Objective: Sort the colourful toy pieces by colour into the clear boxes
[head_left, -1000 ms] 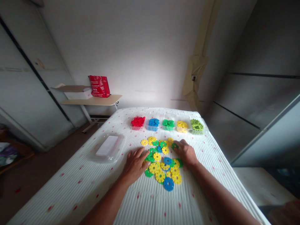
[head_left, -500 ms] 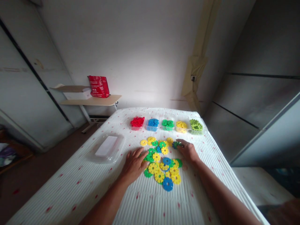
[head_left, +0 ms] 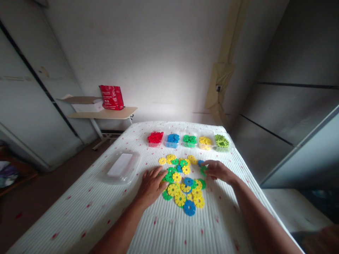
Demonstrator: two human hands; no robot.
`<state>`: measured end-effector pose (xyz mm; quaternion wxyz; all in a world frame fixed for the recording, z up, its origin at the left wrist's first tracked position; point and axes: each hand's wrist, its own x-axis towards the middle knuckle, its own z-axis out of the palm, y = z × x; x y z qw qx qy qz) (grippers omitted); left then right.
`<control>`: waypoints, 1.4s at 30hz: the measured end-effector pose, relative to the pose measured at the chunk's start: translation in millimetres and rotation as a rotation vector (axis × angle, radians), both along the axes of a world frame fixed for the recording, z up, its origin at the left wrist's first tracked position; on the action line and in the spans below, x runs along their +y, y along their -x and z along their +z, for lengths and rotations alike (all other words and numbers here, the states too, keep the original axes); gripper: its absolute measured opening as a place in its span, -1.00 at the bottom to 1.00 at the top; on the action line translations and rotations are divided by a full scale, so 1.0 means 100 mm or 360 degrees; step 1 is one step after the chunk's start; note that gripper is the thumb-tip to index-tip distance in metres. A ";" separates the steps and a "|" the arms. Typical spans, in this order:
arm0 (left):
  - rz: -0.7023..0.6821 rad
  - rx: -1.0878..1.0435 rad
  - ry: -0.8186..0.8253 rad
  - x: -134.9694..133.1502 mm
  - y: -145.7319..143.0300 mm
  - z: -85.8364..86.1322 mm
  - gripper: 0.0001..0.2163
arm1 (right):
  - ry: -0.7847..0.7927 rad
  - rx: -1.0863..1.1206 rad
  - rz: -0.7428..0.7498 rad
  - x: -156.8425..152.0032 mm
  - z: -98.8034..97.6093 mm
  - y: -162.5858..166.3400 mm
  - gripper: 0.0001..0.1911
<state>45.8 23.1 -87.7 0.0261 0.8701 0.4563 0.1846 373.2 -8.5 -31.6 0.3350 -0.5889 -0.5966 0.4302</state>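
Note:
A heap of flat plastic discs (head_left: 182,183) in yellow, green and blue lies on a white ribbed mattress (head_left: 164,225). My left hand (head_left: 152,185) rests flat on the heap's left edge, fingers spread. My right hand (head_left: 218,170) hovers at the heap's upper right, fingers pinched on a green disc (head_left: 203,170), with a blue disc (head_left: 200,163) just behind the fingertips. Beyond the heap stands a row of small clear tubs: red discs (head_left: 155,138), blue discs (head_left: 173,139), green discs (head_left: 190,139), yellow discs (head_left: 206,141) and light green pieces (head_left: 222,141).
A clear plastic lid (head_left: 120,166) lies on the mattress left of the heap. A small wooden side table (head_left: 106,114) with a red bag (head_left: 111,97) stands by the far wall. Grey wardrobe panels close in on the left and right.
My right hand has lifted off the heap's upper right corner, turned and closed its fingers on a green disc. My left hand has stayed flat on the heap.

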 end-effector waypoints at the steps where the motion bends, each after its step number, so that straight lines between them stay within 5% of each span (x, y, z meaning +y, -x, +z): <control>1: -0.0001 -0.0004 -0.0001 0.00 0.00 0.00 -0.64 | 0.0119 0.0073 0.0162 -0.04 0.03 -0.02 -0.56; 5: -0.0012 -0.0001 -0.0006 0.01 0.00 -0.01 -0.64 | 0.0431 0.0029 0.0472 -0.14 0.09 0.01 -0.50; 12: -0.0018 -0.0013 -0.0069 0.03 0.01 -0.05 -0.65 | 0.0501 -0.0467 0.0488 -0.11 0.14 0.24 -0.50; 20: -0.0013 -0.0020 -0.0067 0.01 0.00 -0.02 -0.65 | 0.0276 -0.0779 0.0385 -0.08 0.11 0.25 -0.89; 24: -0.0004 -0.0011 -0.0055 0.02 0.00 -0.04 -0.65 | 0.0025 -0.0688 0.0172 -0.05 0.09 0.15 -0.94; 32: -0.0002 -0.0028 -0.0049 0.00 -0.01 -0.01 -0.65 | -0.0030 -0.0586 -0.0137 0.10 0.10 0.10 -0.95; 39: 0.0019 -0.0007 0.0020 -0.01 -0.02 0.04 -0.65 | -0.0294 -0.0684 -0.0466 0.77 0.48 0.32 -0.98; 42: 0.0012 -0.0029 0.0034 -0.01 -0.02 0.07 -0.65 | -0.0501 -0.0788 -0.0771 1.03 0.58 0.39 -0.80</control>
